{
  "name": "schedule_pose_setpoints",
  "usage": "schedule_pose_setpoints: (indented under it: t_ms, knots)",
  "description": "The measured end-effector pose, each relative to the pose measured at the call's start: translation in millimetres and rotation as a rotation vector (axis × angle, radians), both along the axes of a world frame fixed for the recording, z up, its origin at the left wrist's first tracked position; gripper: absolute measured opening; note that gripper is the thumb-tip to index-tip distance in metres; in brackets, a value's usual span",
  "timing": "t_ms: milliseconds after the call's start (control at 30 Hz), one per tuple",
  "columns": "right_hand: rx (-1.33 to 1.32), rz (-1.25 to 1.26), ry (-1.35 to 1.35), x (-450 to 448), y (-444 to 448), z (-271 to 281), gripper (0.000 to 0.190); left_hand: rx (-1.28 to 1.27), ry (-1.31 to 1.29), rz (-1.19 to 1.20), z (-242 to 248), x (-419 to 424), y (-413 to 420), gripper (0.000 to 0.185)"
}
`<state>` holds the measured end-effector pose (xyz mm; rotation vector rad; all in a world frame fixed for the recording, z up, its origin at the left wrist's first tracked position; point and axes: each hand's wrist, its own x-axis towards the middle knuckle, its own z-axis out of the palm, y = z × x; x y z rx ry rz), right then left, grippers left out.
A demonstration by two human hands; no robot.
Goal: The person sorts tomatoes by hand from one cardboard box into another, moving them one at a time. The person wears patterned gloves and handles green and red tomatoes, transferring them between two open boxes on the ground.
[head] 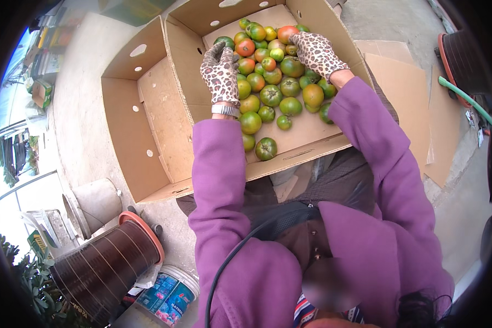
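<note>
An open cardboard box (297,147) rests across my lap with many green, orange and red tomatoes (271,95) spread over its floor. My right hand (317,55), in a leopard-print glove, has its fingertips on a red tomato (286,34) near the far side. On the left of the pile is my left hand (220,74), gloved alike, with a metal-banded watch (225,110) at the wrist. Its fingers curl in beside a dark green tomato (224,42); whether they grip it is hidden. Close to the near wall lies a green tomato (266,148).
A second cardboard box section (135,123) adjoins on the left. Flattened cardboard (397,90) covers the floor at right. Brown pots (106,262) (467,61), a white bucket (92,207), a printed blue bucket (168,295) and a green hose (467,99) stand or lie around.
</note>
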<state>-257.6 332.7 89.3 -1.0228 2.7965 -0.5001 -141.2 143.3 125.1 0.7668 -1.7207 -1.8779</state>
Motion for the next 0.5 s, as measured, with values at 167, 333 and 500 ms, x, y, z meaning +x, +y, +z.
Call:
schedule_pose_setpoints:
  t_ms: [167,333,500]
  knots:
    - [-0.023,0.117,0.092,8,-8,-4,0.043,0.061,0.021,0.039,-1,2,-24,0.033]
    - [0.076,0.497,0.54,38,-39,-53,0.037,0.109,-0.102,-0.077,-2,5,-17,0.032]
    - [0.084,0.567,0.543,30,-46,-58,0.021,-0.001,-0.308,-0.301,-20,3,-13,0.032]
